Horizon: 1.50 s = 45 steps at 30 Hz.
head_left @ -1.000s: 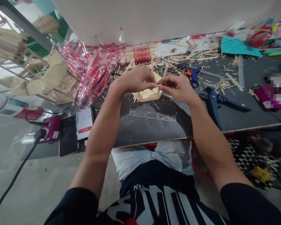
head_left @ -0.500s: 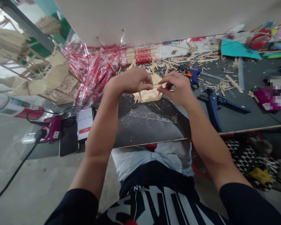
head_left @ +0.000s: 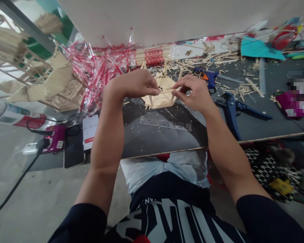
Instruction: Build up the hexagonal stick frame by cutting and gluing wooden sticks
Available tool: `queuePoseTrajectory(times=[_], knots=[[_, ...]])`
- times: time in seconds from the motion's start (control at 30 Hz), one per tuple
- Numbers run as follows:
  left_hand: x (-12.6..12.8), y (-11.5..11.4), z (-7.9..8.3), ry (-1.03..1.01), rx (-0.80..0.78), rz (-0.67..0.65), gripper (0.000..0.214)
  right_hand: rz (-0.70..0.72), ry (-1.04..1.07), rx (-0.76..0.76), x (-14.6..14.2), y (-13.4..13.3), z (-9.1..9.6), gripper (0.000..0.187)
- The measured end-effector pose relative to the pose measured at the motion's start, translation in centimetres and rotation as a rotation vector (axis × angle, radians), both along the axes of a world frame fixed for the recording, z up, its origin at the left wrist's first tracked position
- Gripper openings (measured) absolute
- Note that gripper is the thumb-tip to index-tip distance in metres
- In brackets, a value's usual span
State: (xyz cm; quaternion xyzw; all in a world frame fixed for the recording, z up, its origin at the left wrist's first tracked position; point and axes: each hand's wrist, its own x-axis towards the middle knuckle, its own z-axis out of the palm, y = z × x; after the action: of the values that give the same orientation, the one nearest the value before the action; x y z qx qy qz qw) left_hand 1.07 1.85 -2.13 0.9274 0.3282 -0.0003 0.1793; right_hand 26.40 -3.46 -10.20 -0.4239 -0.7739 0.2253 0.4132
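Between my two hands a thin wooden stick [head_left: 166, 91] is held level. My left hand [head_left: 139, 83] pinches its left end between thumb and fingers, and my right hand [head_left: 192, 90] pinches the right end. Just below and behind the stick is a small many-sided frame [head_left: 162, 104] of pale wooden sticks, with several upright posts and a flat panel inside. Whether the stick touches the frame I cannot tell. A clear ruler [head_left: 165, 124] lies on the dark table in front of the frame.
Blue cutting pliers [head_left: 232, 116] and a blue glue gun [head_left: 210, 81] lie at right among scattered stick pieces. Red and clear wrappers [head_left: 101, 71] heap at left, beside larger stick structures [head_left: 53, 81]. A phone [head_left: 90, 133] and a purple power strip [head_left: 54, 139] are at the left edge.
My left hand has shifted slightly left, and its fingertips are now stretched to the stick's end. The stick shows more clearly between the hands. The camera view has tilted slightly.
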Motion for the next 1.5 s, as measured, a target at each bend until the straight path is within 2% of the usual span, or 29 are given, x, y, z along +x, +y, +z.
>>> queuePoseTrajectory(times=[0.37, 0.57, 0.7, 0.8, 0.9, 1.0, 1.1, 1.13, 1.2, 1.27, 1.37, 1.5], knots=[[-0.3, -0.1, 0.3, 0.012, -0.067, 0.041, 0.045, 0.010, 0.036, -0.080, 0.9, 0.2, 0.1, 0.040], [-0.4, 0.0, 0.3, -0.024, -0.029, 0.017, 0.047, -0.077, 0.190, -0.096, 1.5, 1.1, -1.1, 0.050], [-0.4, -0.6, 1.0, -0.047, -0.020, 0.089, 0.045, -0.134, 0.226, -0.080, 1.5, 1.6, -1.5, 0.053], [-0.4, -1.2, 2.0, -0.033, 0.004, 0.141, 0.043, -0.137, 0.240, -0.088, 1.3, 1.6, -1.6, 0.048], [-0.4, -2.0, 2.9, -0.052, 0.038, 0.135, 0.040, -0.127, 0.241, -0.087, 1.0, 1.4, -1.5, 0.037], [-0.6, -3.2, 3.0, -0.118, 0.066, 0.163, 0.036, -0.121, 0.221, -0.070, 0.9, 1.0, -1.2, 0.030], [-1.5, -5.1, 1.4, -0.368, 0.156, 0.269, 0.027, -0.064, 0.158, -0.043, 1.0, 0.7, -0.8, 0.032], [-2.0, -5.8, 0.4, -0.527, 0.250, 0.332, 0.019, -0.033, 0.130, -0.034, 0.9, 0.6, -0.7, 0.034], [-2.9, -7.0, -2.1, -0.663, 0.342, 0.465, 0.014, 0.012, 0.081, -0.012, 0.8, 0.4, -0.5, 0.036], [-3.7, -7.9, -4.9, -0.740, 0.418, 0.563, 0.012, 0.011, 0.047, 0.010, 0.5, 0.3, -0.4, 0.028], [-3.8, -8.5, -8.2, -0.769, 0.414, 0.645, 0.014, -0.029, 0.022, 0.032, 0.2, 0.2, -0.4, 0.012], [-2.3, -8.4, -10.3, -0.724, 0.382, 0.654, 0.016, -0.050, 0.021, 0.064, 0.2, 0.0, -0.4, 0.010]])
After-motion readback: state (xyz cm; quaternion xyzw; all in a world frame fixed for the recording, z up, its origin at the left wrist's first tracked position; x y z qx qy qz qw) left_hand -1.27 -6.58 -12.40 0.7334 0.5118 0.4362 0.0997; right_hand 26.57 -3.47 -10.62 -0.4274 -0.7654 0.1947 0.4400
